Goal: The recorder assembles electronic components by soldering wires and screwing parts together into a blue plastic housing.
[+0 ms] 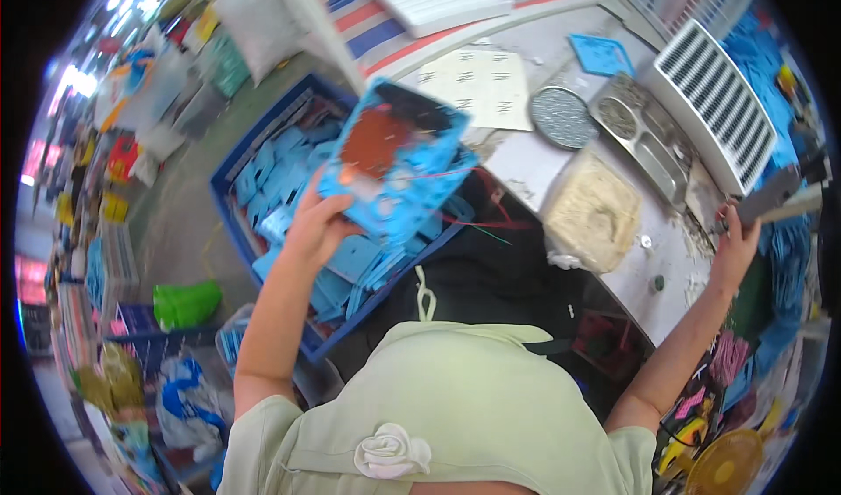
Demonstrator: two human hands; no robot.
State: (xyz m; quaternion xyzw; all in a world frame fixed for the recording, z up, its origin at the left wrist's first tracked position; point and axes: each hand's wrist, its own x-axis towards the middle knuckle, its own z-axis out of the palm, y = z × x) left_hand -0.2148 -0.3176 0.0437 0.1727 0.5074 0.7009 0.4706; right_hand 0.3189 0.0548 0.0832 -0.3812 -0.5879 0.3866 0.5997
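Observation:
Lifted over the blue crate [223,175], a light-blue plastic housing [372,219] sits in my left hand [317,230], its fingers closed on the lower left edge. Inside the housing are a copper-brown patch, a black area and thin red wires; motion blurs its details. At the far right, my right hand [738,245] is closed around the lower end of a tool with a dark-grey handle [771,195]; its exact kind is unclear. Several flat blue plastic pieces [285,175] fill the crate.
On the white table are a yellowish block [596,215], a round grey dish [563,116], a metal tray [670,175], a printed sheet [482,83] and a blue plastic part [601,55]. A slotted white rack [718,105] stands behind. Bags and a green bin [186,304] lie left.

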